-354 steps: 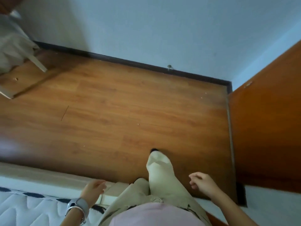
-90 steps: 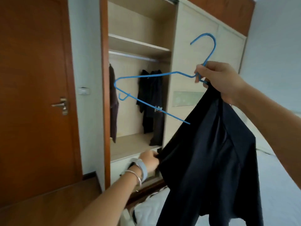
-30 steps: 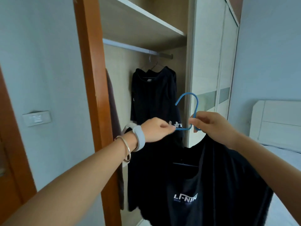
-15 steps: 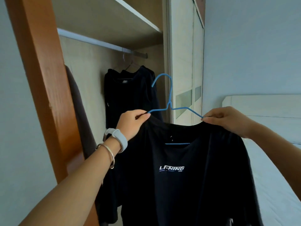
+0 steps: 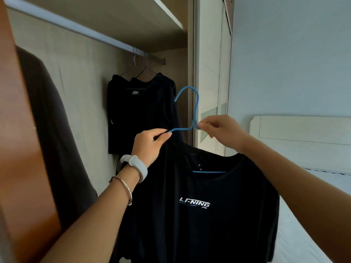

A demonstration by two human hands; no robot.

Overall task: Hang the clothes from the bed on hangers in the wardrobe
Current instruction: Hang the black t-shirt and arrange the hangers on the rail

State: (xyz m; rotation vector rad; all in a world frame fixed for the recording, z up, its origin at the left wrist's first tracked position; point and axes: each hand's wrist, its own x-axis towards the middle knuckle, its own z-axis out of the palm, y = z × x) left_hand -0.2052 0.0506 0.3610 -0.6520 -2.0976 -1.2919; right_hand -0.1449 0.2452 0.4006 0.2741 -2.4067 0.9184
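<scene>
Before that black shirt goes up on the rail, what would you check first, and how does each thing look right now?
1. Black shirt sits on blue hanger: ok, the bar shows through the neck.
2. Hook free to catch: ok, it stands clear above both hands.
3. Left hand pinches the hanger's shoulder: ok.
4. Right hand holds the neck by the hook: ok.
5. Room on the rail: ok, bare metal left of the hung shirts.
6. Far shoulder seated: cannot tell, the right arm hides it.

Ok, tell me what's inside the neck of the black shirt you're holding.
The blue hanger: its bottom bar crosses the black shirt's neck opening. Its shoulder arms are hidden under fabric and both hands.
</scene>
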